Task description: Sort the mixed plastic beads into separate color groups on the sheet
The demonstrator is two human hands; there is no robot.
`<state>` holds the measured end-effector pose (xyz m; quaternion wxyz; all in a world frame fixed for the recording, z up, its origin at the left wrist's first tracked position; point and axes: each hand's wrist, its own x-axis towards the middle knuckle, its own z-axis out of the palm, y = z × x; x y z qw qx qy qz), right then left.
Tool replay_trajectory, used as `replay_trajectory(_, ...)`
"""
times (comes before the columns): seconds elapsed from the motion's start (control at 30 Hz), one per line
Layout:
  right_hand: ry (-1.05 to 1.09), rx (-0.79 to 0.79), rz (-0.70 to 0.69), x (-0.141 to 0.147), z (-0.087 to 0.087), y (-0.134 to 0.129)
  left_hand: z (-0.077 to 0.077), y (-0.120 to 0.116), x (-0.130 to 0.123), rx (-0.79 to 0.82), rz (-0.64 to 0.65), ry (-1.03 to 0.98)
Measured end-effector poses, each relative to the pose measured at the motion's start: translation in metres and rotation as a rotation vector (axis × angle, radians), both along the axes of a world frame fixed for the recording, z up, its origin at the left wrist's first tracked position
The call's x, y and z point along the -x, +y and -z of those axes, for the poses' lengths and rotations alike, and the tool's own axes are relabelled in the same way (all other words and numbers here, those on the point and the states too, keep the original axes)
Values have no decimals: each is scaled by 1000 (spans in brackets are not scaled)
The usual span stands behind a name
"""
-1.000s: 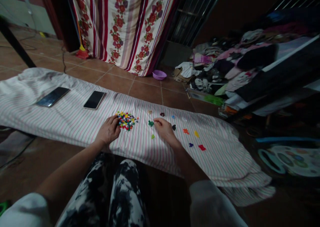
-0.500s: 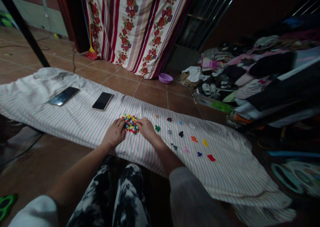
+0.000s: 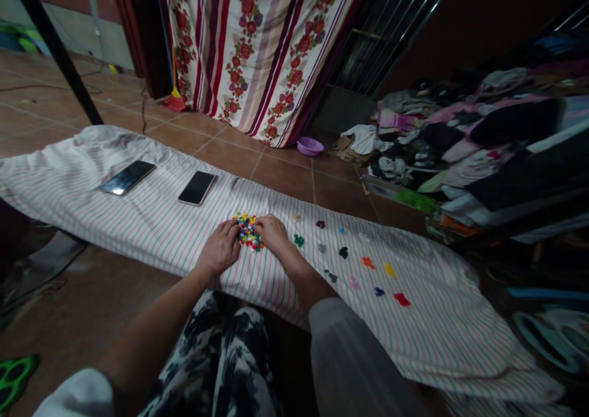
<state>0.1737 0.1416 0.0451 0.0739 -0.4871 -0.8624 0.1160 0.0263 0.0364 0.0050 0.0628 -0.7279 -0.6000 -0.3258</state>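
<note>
A pile of small multicoloured plastic pieces (image 3: pixel 251 233) lies on the striped cloth (image 3: pixel 294 282) between my hands. At the pile's left edge rests my left hand (image 3: pixel 219 246), its fingers slightly apart and loosely bent against the pieces. My right hand (image 3: pixel 275 233) reaches into the right side with thumb and fingers pinched together; whatever is between them is hidden. Right of it lie little single-colour groups, among them green pieces (image 3: pixel 299 240), black pieces (image 3: pixel 343 252), orange pieces (image 3: pixel 367 262), yellow pieces (image 3: pixel 389 270), dark blue pieces (image 3: pixel 378 292) and red pieces (image 3: pixel 402 299).
Two phones, one dark (image 3: pixel 197 188) and one with a shiny screen (image 3: pixel 129 178), lie on the cloth to the left. Beyond its far edge are the tiled floor, a purple basin (image 3: pixel 310 146) and a floral curtain (image 3: pixel 248 55). Heaped clothes (image 3: pixel 442 135) fill the right background.
The view has shifted slightly, so everything sits a little further right and lower. Both hands stay at the pile, with only small finger movement.
</note>
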Motion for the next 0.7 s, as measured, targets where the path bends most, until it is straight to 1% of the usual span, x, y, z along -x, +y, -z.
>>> replay_trajectory(0.37, 29, 12, 61, 5, -4, 0, 2, 1, 0, -5, -1, -6)
replay_trajectory(0.5, 148, 10, 78, 3, 0, 1, 3, 1, 0, -12, 0, -7)
replay_trajectory(0.7, 365, 70, 76, -5, 9, 0, 3, 2, 0, -11, -2, 23)
